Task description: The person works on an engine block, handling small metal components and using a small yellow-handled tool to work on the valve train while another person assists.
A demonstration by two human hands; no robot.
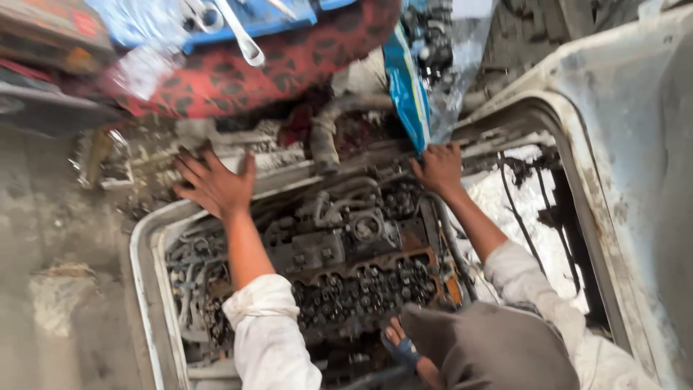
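- Both hands are spread flat and hold nothing; each one presses on the far edge of an open engine bay.
- Left hand (213,184) lies palm down, fingers fanned wide, on the dirty metal ledge (274,162) at the far rim of the opening, its white sleeve (267,339) rolled up along the forearm.
- Right hand (438,170) rests with fingers splayed on the same far rim, further right, just below a blue plastic bag (406,87) that hangs down to its fingertips.
- Between and below the two forearms sits the exposed engine (354,253), dark and oily, with a row of valve springs and rocker parts across its near side and hoses and pipes over its top.
- A grey corrugated hose (325,130) bends down from behind the ledge, between the two hands.
- Beyond the ledge lies a red cushion with black spots (260,65); on it rests a blue tray (245,18) with a steel spanner (242,36) across its edge.
- A white, worn body panel (621,144) curves round the right side of the opening, and black cables (520,209) hang beside the right forearm.
- At the bottom edge a bare foot in a blue sandal (401,347) stands on the engine, next to a grey trouser knee (491,347).
- The picture is motion-blurred, so small engine parts cannot be told apart.
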